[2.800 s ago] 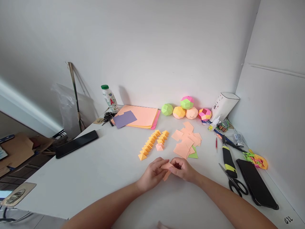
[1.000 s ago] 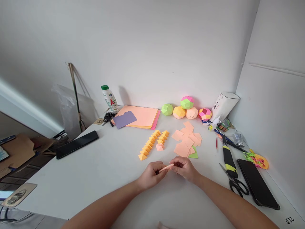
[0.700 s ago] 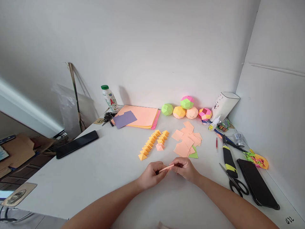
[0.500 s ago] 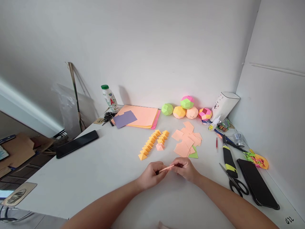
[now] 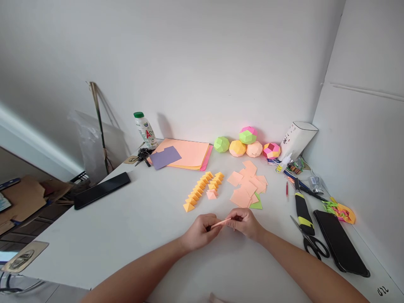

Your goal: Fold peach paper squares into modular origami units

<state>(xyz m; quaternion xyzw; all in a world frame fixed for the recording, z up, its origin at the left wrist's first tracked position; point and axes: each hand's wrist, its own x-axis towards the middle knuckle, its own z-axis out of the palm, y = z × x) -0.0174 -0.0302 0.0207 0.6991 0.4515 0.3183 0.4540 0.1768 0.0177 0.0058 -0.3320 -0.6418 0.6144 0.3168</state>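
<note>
Between both hands is a small folded piece of peach paper (image 5: 220, 223), seen nearly edge-on. My left hand (image 5: 201, 230) pinches its left end, and my right hand (image 5: 245, 224) pinches the right end; the fingertips partly cover it. Just beyond my right hand lies a loose pile of peach paper squares (image 5: 243, 197), with a green paper piece (image 5: 257, 203) sticking out underneath. Ahead of my left hand run two rows of folded orange paper units (image 5: 196, 191). A peach folded unit (image 5: 212, 194) sits at the near end of the shorter row.
Faceted paper balls (image 5: 237, 148) stand along the wall, beside peach sheets (image 5: 189, 153) and a white bottle (image 5: 145, 130). On the right lie scissors (image 5: 312, 242), a utility knife (image 5: 303, 212), a black phone (image 5: 341, 244) and a glue bottle (image 5: 283, 164). A black slab (image 5: 102, 190) lies left.
</note>
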